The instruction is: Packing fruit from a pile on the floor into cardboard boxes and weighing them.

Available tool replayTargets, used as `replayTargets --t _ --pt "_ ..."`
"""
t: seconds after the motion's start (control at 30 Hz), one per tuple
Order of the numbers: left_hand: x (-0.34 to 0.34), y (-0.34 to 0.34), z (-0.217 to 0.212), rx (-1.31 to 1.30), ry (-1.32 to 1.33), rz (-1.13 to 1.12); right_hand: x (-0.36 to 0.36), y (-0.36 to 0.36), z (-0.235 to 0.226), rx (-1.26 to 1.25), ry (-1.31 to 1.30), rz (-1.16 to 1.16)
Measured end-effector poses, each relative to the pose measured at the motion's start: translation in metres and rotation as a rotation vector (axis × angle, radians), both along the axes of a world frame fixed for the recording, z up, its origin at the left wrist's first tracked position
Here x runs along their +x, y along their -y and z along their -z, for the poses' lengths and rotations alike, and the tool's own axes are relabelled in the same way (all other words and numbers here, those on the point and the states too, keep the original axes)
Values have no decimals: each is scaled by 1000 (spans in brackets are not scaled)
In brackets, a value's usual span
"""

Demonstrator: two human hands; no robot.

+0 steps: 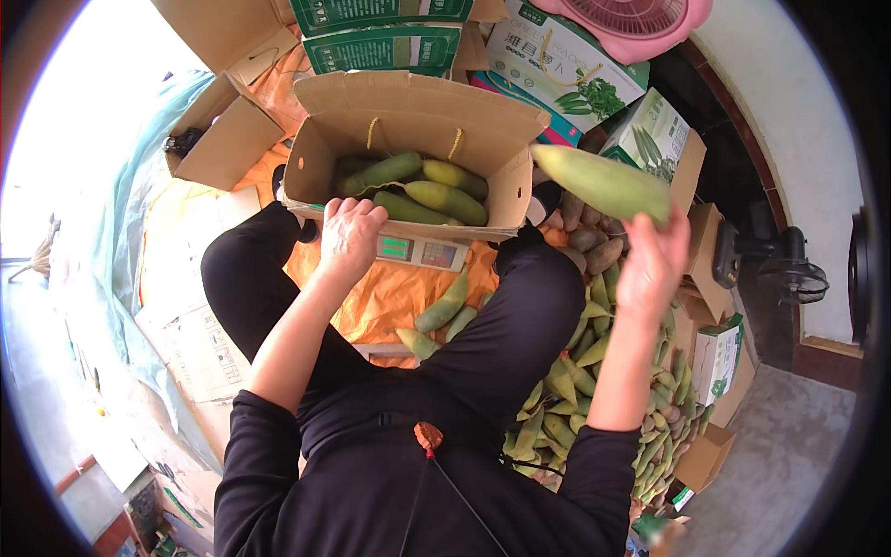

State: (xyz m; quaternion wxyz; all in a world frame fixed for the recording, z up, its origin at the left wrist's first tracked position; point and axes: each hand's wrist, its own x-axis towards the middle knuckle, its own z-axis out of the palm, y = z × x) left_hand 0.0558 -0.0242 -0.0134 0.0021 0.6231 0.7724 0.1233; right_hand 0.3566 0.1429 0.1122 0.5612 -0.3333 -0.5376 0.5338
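box (408, 139) partly filled, a few corn cobs (418, 190) lying inside, room for more. right hand (652, 265) up in the air beside the box, fingers wrapped around one more cob (603, 181), not in yet. left hand (351, 237) resting on the front edge of the box, fingers curled over the rim. big pile of corn (594, 390) on the floor at the right, lots left to pack. a few loose cobs (445, 311) on the orange sheet (390, 292) between the legs. scale (422, 251) under the box. green and white boxes (557, 65), pink fan (631, 23) and an empty carton (223, 139) crowding around behind.
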Motion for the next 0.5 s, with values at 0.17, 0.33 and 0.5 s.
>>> replayTargets --t 0.17,0.33,0.5 --pt "0 1 0 -2 -9 4 -113 3 30 -270 -45 -237" --pt "1 0 -1 7 7 -2 -185 28 76 -546 231 -337" --pt "1 1 4 41 7 28 -161 21 91 -380 493 -468"
